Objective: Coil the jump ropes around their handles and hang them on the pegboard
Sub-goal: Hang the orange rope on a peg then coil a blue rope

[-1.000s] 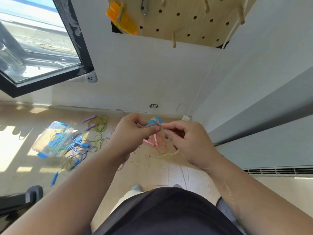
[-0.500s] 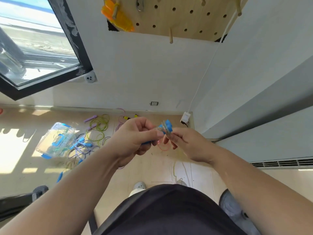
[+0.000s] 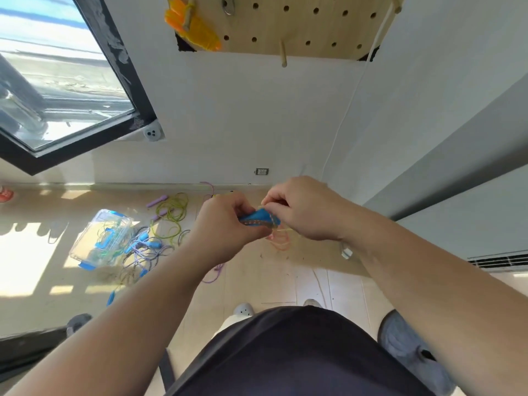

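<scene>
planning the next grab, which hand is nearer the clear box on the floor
Left. The left hand is right of the box; the right hand is farther right, beyond the blue handles.

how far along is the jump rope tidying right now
Done: one orange jump rope hangs bundled on the pegboard. In hand: the left hand grips the blue-handled jump rope while the right hand pinches its cord at the handles. Left: several ropes lie loose on the floor, including a green rope and a blue-and-white braided rope.
</scene>
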